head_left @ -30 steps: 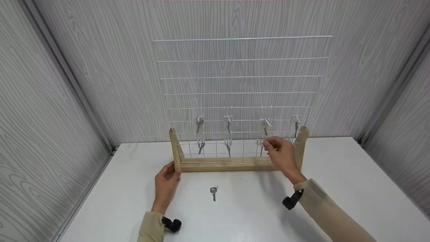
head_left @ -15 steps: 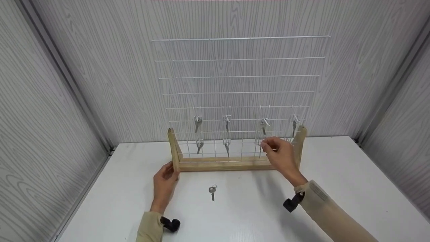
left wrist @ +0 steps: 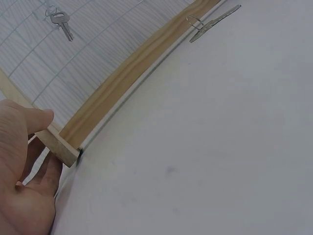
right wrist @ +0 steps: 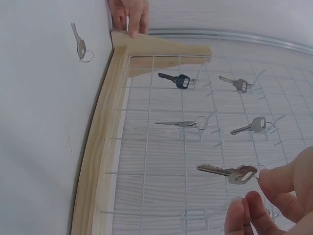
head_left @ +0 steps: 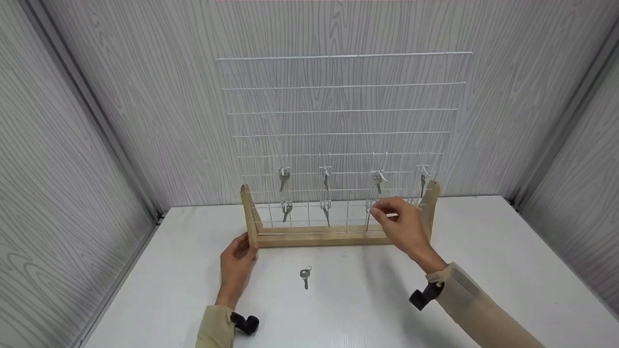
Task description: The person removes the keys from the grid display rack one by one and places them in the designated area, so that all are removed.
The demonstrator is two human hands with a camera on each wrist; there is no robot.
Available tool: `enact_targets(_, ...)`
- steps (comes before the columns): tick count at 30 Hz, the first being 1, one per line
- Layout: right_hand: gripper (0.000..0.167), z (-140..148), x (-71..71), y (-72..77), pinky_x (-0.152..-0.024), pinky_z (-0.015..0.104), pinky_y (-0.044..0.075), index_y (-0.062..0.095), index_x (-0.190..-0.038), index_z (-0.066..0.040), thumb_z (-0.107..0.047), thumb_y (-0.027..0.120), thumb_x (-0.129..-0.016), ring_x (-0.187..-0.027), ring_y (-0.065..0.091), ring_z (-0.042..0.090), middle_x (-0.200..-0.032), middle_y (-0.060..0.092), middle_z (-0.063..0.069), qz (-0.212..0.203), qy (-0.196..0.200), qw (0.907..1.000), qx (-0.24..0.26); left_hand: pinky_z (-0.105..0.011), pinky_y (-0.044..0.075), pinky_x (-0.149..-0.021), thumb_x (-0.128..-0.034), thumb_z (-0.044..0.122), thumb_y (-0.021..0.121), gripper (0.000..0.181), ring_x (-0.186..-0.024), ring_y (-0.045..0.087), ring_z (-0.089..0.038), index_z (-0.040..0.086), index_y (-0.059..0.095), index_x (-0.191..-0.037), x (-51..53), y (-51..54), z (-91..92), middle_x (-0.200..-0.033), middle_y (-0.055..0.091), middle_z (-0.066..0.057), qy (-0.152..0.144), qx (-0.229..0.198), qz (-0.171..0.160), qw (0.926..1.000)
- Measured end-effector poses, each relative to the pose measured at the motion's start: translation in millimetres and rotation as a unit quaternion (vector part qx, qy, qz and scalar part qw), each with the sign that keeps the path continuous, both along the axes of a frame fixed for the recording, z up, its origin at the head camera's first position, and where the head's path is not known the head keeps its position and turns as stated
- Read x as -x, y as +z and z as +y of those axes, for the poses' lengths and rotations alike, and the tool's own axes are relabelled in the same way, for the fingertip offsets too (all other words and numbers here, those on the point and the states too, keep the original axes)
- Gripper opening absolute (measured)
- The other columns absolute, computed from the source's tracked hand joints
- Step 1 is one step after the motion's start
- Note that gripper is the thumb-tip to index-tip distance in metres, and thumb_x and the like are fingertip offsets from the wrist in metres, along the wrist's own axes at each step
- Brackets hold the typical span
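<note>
In the head view my right hand (head_left: 401,222) is at the right part of a white wire grid rack (head_left: 309,208). Its thumb and finger pinch the ring of a key (right wrist: 230,172), whose blade points down in front of the grid. The left hand (head_left: 237,268) grips the wooden side foot (left wrist: 61,147) at the rack's left end, thumb on one side and fingers on the other. A loose key (head_left: 305,276) with a ring lies on the white table before the rack. My right hand hides part of the lower row of hooks.
Several keys hang from hooks on the grid, among them a dark-headed key (right wrist: 182,81) and a silver key (right wrist: 254,126). A wooden base bar (head_left: 319,239) runs along the rack's bottom. Patterned panels (head_left: 145,96) stand behind and at both sides.
My right hand, with the key, has shifted slightly left and down along the grid. The left hand stays on the wooden foot, and the loose key lies as before.
</note>
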State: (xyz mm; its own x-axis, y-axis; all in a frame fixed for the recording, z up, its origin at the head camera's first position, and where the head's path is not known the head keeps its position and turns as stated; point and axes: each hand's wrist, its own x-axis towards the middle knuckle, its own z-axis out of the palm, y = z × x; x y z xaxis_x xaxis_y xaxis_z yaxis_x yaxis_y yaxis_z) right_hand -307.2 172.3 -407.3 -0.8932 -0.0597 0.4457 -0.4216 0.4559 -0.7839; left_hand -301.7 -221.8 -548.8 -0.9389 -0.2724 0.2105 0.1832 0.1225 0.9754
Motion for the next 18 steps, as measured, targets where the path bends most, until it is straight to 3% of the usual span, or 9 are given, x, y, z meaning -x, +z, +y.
enact_targets(18, 0.011, -12, -6.6, -1.3, -0.092, 0.031, 0.060, 0.078, -0.110, -0.010, -0.016, 0.071, -0.105, -0.102, 0.072, 0.021, -0.107, 0.077, 0.006, -0.030, 0.050, 0.9982, -0.012, -0.022, 0.059, -0.099, -0.1039, 0.009, 0.071, 0.049, -0.138, 0.058, -0.034, 0.004, 0.058, -0.151, -0.7, -0.7, 0.5, -0.149, 0.061, -0.019, 0.003, -0.006, -0.012, 0.9999)
